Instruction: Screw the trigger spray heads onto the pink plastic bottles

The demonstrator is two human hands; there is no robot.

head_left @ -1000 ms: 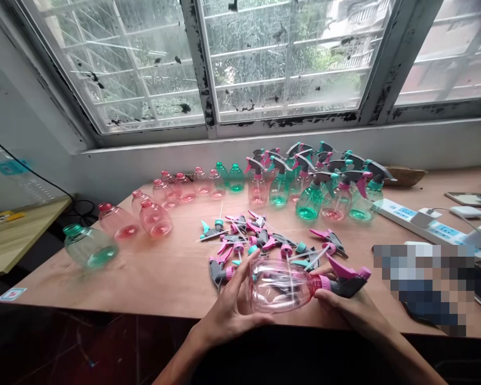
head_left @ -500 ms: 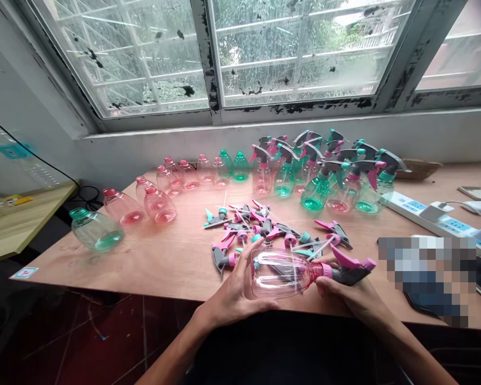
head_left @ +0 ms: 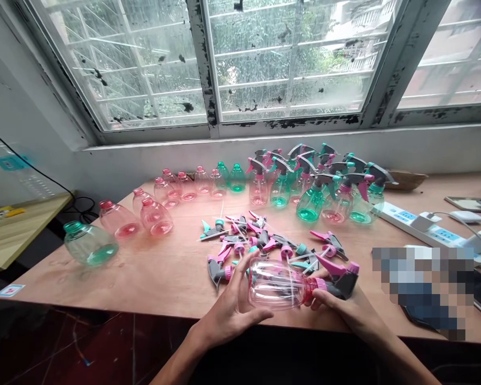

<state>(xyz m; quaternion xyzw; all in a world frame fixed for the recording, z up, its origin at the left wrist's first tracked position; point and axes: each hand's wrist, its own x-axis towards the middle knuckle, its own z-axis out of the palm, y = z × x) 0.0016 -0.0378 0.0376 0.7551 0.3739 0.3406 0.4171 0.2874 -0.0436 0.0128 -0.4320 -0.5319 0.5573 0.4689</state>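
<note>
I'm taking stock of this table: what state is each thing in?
Held pink bottle: on its side
Its sprayer: seated at the neck, tightness unclear
Loose sprayers: lying jumbled, unattached
Bottles at left: without sprayers
Sprayer-topped bottles at back right: standing
Power strip: adapters plugged in

A head-worn camera looks forward and down across a wooden table [head_left: 176, 267], facing a window [head_left: 288, 69] beyond its far edge. The wearer's left hand [head_left: 226, 313] and right hand [head_left: 342, 305] appear close, low in view.
</note>
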